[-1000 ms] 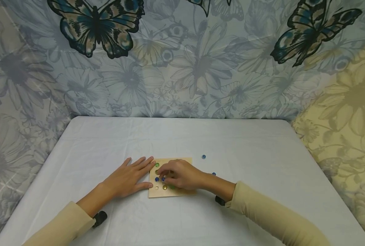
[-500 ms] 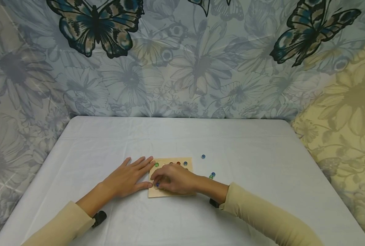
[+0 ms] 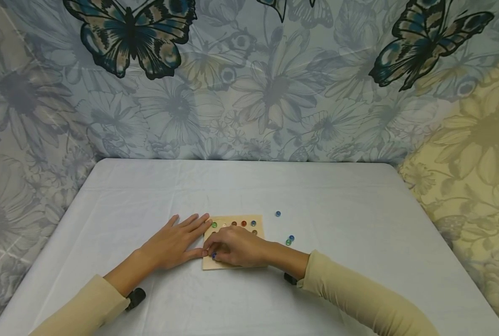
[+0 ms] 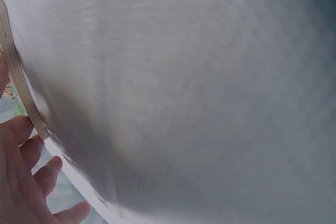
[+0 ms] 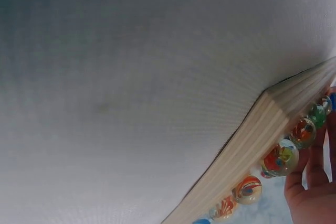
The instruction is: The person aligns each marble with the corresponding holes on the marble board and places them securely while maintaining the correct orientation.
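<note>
A wooden board (image 3: 210,266) bearing several glass marbles lies on the white-covered table. My left hand (image 3: 173,245) rests at the board's left side, fingers spread and fairly straight, its thumb and fingertips touching the edge. With thumb and fingertips my right hand (image 3: 238,245) pinches a blue marble (image 3: 214,255) over the near left corner of the board. That hand covers much of the board's middle. In the right wrist view, marbles (image 5: 280,157) line the board's edge (image 5: 231,161), and the right fingers (image 5: 315,166) reach behind them.
Beyond the board's right side are a blue marble (image 3: 277,213) and, nearer, a blue marble (image 3: 291,238) beside a green one (image 3: 288,242). Red (image 3: 243,223) and blue (image 3: 253,223) marbles sit along the board's far row. Butterfly-patterned fabric (image 3: 249,93) hangs behind the table.
My right hand has moved left and nearer with the blue marble, from the board's middle to its near left corner. The left hand has stayed in place.
</note>
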{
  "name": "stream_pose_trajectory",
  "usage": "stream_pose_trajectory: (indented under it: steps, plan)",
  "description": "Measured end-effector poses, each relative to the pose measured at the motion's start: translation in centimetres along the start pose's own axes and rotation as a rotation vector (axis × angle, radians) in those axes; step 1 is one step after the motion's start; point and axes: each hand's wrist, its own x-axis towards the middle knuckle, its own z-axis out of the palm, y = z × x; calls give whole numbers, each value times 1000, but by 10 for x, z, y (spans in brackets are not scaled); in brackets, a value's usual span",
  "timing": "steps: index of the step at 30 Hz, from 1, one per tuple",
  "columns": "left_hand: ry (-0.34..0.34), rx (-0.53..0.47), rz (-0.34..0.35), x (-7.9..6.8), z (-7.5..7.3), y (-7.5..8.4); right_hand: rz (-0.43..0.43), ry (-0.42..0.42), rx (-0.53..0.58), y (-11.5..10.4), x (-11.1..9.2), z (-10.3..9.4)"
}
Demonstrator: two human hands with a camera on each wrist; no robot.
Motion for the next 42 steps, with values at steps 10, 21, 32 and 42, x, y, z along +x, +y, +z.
stream_pose_trajectory:
  steps: [10, 21, 32, 42]
  plan:
    - [-8, -21, -3, -1, -1, -1, -7, 11, -51, -2, -1, -6]
    - [-28, -34, -30, 1, -1, 1, 81, 100, -46, 10, -24, -38]
    - [-30, -41, -32, 1, 0, 1, 152, 192, -81, 45, -70, -63]
    - [-40, -38, -36, 1, 0, 1, 265, 174, -67, 60, -99, -69]
